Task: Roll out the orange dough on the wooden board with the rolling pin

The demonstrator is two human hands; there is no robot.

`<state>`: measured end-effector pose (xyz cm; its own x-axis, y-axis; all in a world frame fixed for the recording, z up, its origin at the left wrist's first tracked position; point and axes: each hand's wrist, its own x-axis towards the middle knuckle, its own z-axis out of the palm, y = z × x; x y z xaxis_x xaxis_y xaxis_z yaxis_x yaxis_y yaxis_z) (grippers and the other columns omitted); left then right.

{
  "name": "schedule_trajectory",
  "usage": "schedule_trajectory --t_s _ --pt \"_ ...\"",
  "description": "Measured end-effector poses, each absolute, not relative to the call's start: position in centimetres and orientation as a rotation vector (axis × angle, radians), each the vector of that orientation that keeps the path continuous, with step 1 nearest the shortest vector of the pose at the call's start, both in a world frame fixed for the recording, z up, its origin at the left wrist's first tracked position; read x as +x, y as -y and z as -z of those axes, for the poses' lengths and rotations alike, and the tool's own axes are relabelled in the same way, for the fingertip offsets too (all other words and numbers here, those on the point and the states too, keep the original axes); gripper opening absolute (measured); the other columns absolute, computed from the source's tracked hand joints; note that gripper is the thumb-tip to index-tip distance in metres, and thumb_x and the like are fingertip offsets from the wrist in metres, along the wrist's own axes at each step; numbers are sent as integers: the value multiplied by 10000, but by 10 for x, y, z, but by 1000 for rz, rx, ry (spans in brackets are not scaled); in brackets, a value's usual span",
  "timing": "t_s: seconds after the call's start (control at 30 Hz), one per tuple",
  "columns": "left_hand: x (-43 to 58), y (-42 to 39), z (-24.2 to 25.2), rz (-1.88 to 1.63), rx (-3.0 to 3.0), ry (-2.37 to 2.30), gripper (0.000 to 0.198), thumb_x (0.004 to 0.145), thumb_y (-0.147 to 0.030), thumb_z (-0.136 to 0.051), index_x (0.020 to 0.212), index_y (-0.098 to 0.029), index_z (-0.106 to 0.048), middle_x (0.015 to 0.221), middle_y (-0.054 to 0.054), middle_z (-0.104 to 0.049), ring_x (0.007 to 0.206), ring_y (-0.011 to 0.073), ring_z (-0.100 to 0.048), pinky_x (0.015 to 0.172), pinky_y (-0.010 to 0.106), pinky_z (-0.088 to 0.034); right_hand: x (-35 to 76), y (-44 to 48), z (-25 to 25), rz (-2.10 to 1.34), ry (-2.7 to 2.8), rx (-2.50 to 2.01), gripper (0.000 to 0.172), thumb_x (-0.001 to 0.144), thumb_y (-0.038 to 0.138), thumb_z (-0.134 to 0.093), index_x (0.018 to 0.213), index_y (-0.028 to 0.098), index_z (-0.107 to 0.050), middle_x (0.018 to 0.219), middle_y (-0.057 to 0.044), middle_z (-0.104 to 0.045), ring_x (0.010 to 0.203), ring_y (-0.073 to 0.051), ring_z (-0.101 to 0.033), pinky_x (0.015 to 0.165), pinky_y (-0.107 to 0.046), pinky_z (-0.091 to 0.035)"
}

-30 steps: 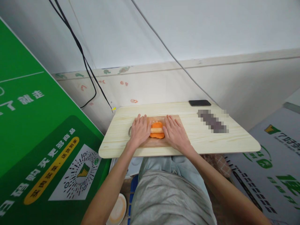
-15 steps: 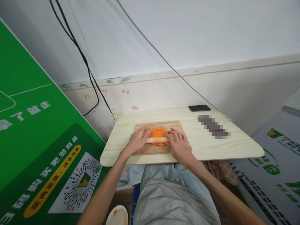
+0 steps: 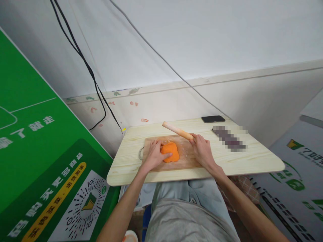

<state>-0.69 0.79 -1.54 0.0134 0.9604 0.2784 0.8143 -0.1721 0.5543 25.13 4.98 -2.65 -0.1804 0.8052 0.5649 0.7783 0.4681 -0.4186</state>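
A flattened piece of orange dough (image 3: 173, 148) lies on the wooden cutting board (image 3: 185, 163). My left hand (image 3: 153, 155) grips the dough at its left side, with the thumb over its top and the other fingers by the far left edge. In my right hand (image 3: 202, 148) is a wooden rolling pin (image 3: 176, 129), held by one end. The pin slants up to the left, off the dough, its free end beyond the board's far edge. My right fingers wrap round the handle end and hide it.
The board lies on a pale wood table (image 3: 239, 164), its metal handle (image 3: 141, 153) at the left. A black phone (image 3: 213, 119) rests near the wall, with a blurred-out item (image 3: 229, 139) in front of it. A green printed panel (image 3: 30, 117) stands left, a white one (image 3: 300, 158) right.
The rolling pin has come off the dough and now tilts in my right hand alone. My left hand has let go of the pin and moved onto the dough.
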Motion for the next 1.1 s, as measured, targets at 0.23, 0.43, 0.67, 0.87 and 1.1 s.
schedule_trajectory --t_s 0.23,0.43,0.67,0.87,1.1 --pt "-1 -13 -1 -972 2410 -1782 370 820 53 -487 995 -245 -619 1047 68 -700 1062 255 -665 969 402 -552 251 -53 39 -145 1785 -1284 377 1111 374 -355 1320 198 -615 1164 -155 -756 1087 -325 -704 912 -461 -504" --pt "8 1 16 -745 2636 -1493 529 816 52 -486 1221 -217 -693 1230 120 -728 1220 286 -672 1120 498 -555 254 -52 40 -146 1815 -1277 373 1112 381 -362 1313 212 -627 1163 -150 -762 1084 -320 -711 930 -469 -520" --pt "-16 26 16 -781 2620 -1329 683 816 7 -515 1448 -207 -658 1565 112 -626 1497 267 -546 1308 542 -417 251 -47 37 -166 1877 -1243 362 1125 363 -354 1355 239 -605 1274 -136 -755 1157 -304 -707 966 -459 -512" --pt "-9 35 18 -678 2616 -1382 501 1049 -209 -486 1536 -220 -604 1613 105 -587 1552 243 -496 1339 526 -353 251 -45 25 -125 2023 -1243 336 1111 325 -400 1347 239 -624 1249 -126 -764 1145 -300 -707 941 -437 -500" --pt "-18 44 19 -907 2572 -1384 402 1103 -369 -462 1420 -230 -666 1482 116 -693 1445 261 -588 1255 502 -430 248 -50 19 -105 2210 -1166 324 1122 300 -426 1362 238 -634 1292 -134 -751 1192 -287 -688 964 -432 -469"
